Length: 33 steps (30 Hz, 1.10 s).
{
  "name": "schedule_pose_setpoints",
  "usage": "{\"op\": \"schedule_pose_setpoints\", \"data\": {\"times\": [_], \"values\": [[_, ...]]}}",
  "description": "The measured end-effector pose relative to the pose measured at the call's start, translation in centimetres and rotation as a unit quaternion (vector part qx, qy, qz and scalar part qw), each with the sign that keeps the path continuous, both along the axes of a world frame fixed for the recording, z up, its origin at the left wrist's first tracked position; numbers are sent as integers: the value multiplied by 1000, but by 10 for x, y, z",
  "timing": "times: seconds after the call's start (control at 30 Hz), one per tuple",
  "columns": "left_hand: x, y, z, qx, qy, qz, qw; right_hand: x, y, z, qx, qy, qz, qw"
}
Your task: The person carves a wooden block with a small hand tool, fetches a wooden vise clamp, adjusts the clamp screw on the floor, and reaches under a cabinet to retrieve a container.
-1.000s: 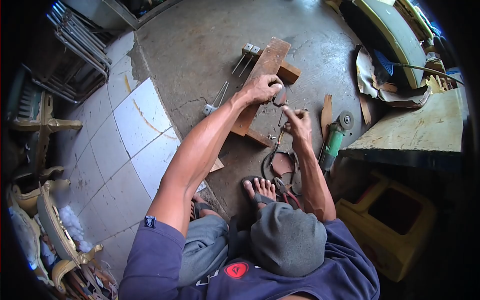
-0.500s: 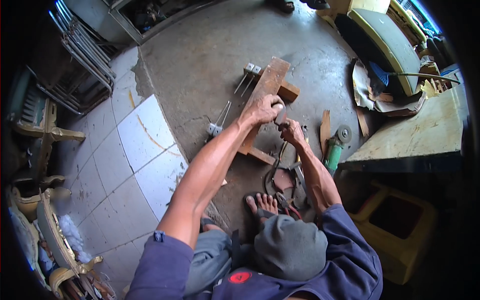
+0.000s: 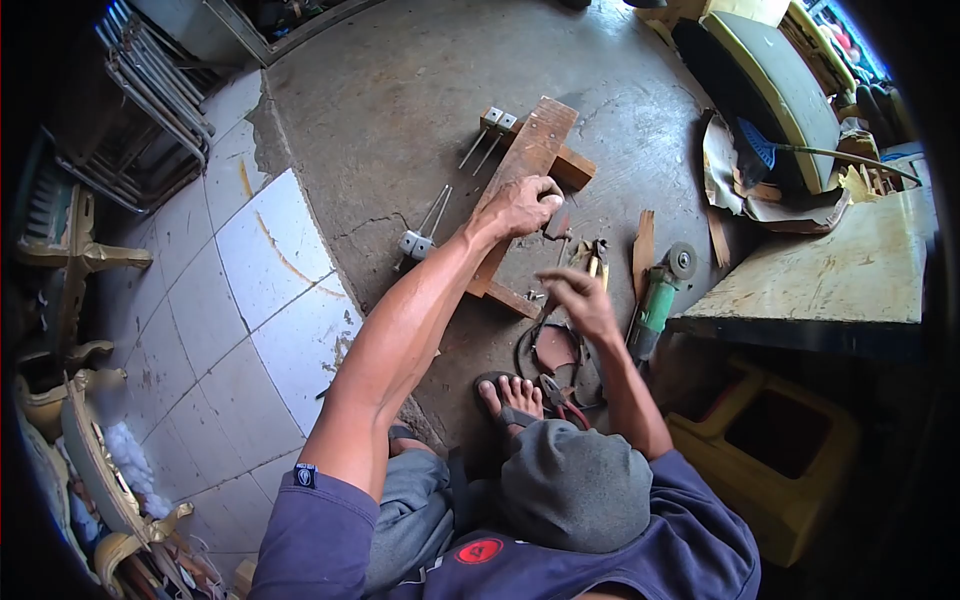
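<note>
My left hand (image 3: pixel 520 207) rests on the reddish-brown wooden plank (image 3: pixel 538 142), its fingers curled in a pinch; whatever they hold is hidden. Just right of its fingertips is a reddish-brown, flat-headed tool (image 3: pixel 558 227), beside the plank. My right hand (image 3: pixel 582 303), slightly blurred, hangs over the floor with its fingers stretched out and nothing in them. Pincers with yellowish handles (image 3: pixel 597 262) lie just beyond it. The plank lies across a shorter wooden block (image 3: pixel 572 168) and a lower wooden strip (image 3: pixel 512 301).
Metal pieces with two long prongs stand left of the plank (image 3: pixel 415 243) and near its far end (image 3: pixel 500 121). A green angle grinder (image 3: pixel 657 303) and red-handled pliers (image 3: pixel 562 402) lie to the right. A pale-topped table (image 3: pixel 815 270) and stacked metal-framed chairs (image 3: pixel 160 120) flank the floor.
My right hand has let go of the flat-headed tool and drawn back toward me, its fingers now spread. My left hand stays on the plank. The view has shifted slightly.
</note>
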<state>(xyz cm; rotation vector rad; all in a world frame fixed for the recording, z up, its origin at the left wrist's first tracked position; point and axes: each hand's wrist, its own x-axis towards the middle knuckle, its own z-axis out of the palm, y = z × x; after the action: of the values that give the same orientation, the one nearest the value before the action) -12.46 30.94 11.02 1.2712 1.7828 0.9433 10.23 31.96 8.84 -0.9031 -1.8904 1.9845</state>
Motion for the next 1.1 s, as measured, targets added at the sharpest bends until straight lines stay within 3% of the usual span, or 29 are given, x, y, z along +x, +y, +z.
{"op": "schedule_pose_setpoints", "data": {"times": [0.03,0.07,0.23,0.3,0.37,0.43,0.5,0.57,0.63,0.73,0.77,0.83,0.9,1.03,1.1], "values": [[1,1,-2,0,-3,-4,1000,3,-18,2,-52,-62,5,997],[2,0,-4,6,-3,2,1000,7,-24,-6,-127,-31,-78,988],[1,-3,1,32,-15,2,999,-1,-16,-7,-183,19,-110,977],[1,-2,5,-25,-2,9,1000,-4,-10,0,-220,-36,-156,962],[0,0,-3,4,-17,7,1000,-12,-8,5,-189,-130,-133,964],[3,2,1,6,-2,11,1000,-16,-5,5,-202,-103,-135,965],[2,-2,0,-2,16,24,1000,-21,11,-16,-110,-137,-38,984],[6,0,-5,12,26,27,999,-19,11,-32,-95,-172,-38,980],[4,6,-4,28,64,21,997,-23,23,-82,217,-229,-30,948],[3,2,-1,-1,22,15,1000,-49,49,-89,350,-208,-130,904],[4,0,7,-23,21,21,999,-53,68,-95,398,-109,-128,902],[4,2,-6,20,37,30,999,-63,93,-70,377,-86,-143,911],[2,0,0,-5,11,28,1000,-59,110,-45,99,-2,-132,986],[-2,1,11,-54,-34,6,998,-33,61,24,215,-87,-68,970],[-4,2,16,-68,-41,0,997,-27,28,12,120,0,-119,986]]}}
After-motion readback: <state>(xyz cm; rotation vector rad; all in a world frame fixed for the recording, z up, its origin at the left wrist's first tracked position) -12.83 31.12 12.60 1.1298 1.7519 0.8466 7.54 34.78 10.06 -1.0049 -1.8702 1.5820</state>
